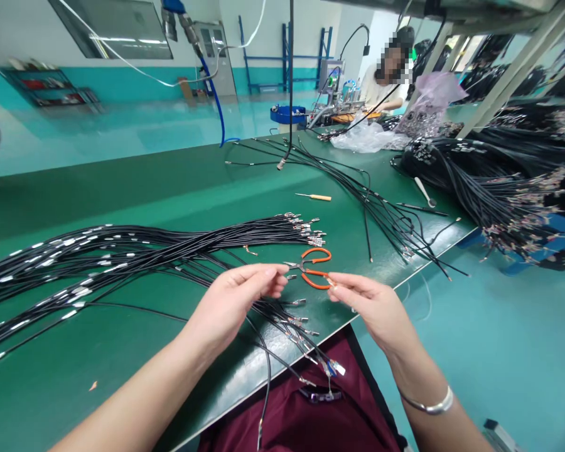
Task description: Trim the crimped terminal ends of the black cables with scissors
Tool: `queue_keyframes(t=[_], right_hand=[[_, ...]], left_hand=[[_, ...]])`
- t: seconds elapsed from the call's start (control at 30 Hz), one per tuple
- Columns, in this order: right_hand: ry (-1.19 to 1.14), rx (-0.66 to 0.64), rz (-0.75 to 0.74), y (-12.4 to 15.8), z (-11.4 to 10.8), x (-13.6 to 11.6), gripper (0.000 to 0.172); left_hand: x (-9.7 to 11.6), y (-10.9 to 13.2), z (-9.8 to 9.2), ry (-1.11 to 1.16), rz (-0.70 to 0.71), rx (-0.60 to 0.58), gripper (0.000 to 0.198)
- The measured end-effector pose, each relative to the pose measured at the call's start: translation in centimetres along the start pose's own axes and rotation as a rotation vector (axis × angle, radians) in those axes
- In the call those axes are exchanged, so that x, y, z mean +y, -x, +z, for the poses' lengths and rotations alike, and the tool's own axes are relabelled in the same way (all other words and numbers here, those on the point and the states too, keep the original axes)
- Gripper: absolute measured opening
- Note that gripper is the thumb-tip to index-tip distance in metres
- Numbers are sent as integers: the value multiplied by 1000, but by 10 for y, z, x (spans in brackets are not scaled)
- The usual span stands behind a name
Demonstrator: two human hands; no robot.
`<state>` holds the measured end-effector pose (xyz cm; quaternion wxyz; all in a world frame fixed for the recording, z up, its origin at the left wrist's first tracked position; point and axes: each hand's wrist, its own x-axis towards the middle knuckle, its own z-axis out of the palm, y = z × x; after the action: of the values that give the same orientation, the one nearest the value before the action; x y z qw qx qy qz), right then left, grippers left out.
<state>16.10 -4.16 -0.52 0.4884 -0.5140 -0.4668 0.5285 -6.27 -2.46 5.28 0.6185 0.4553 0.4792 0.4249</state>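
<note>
Pinch lightly and mind the scissors (302, 264) lying on the table (51, 389) near black cables (216, 236), as left hand (238, 295) and right hand (370, 304) each have fingers together, on what I cannot tell.

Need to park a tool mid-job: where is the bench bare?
A wide bare patch of bench lies between its far edge and the left bundle. Another, with a scrap, lies between that bundle and the left forearm. Crowded: around the scissors, left hand and right hand, and under the loose cables at right.
</note>
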Motion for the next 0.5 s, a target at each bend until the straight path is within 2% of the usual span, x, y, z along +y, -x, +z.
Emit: queue_keyframes(t=[0.13,0.3,0.5], right_hand=[[-58,-30,19,2,6,4,17],[-105,-69,45,1,13,7,19],[-92,-37,23,-4,17,6,27]], left_hand=[[-11,0,2,163,-148,-22,25],[-17,11,-12,169,-201,125,14],[-23,42,-39,62,-260,246,24]])
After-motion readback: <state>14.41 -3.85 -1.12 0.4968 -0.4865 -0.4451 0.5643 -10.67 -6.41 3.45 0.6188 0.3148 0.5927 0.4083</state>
